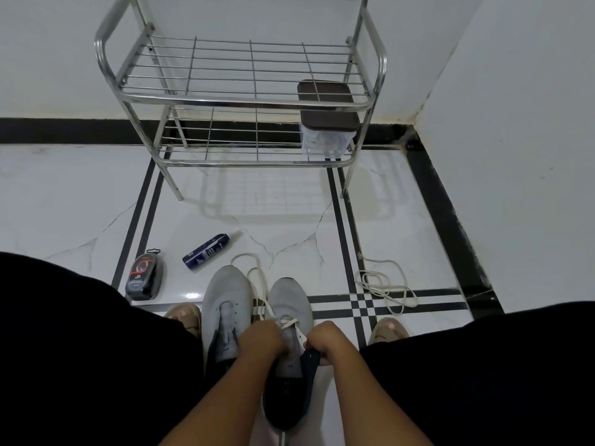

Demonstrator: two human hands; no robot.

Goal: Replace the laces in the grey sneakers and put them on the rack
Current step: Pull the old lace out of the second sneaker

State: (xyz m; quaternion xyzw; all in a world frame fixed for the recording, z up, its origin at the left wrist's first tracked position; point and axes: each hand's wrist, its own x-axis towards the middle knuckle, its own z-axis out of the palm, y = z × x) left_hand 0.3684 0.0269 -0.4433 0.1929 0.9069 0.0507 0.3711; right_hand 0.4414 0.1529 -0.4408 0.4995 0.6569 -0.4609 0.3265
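Observation:
Two grey sneakers stand side by side on the floor between my knees. The left sneaker (227,297) has no lace in its eyelets. The right sneaker (288,300) carries a white lace (257,278) that crosses its lower eyelets and loops out past the toes. My left hand (259,341) is closed on the lace at the sneaker's left eyelet row. My right hand (325,341) pinches the lace end and the dark collar on the right side. A second white lace (384,286) lies loose on the floor to the right. The metal rack (241,101) stands against the wall ahead.
A clear box with a brown lid (326,122) sits on the rack's lower shelf at the right. A dark blue spray can (206,247) lies on the tiles, and a black shoe-polish pack (145,276) lies to its left. My sandalled feet flank the sneakers.

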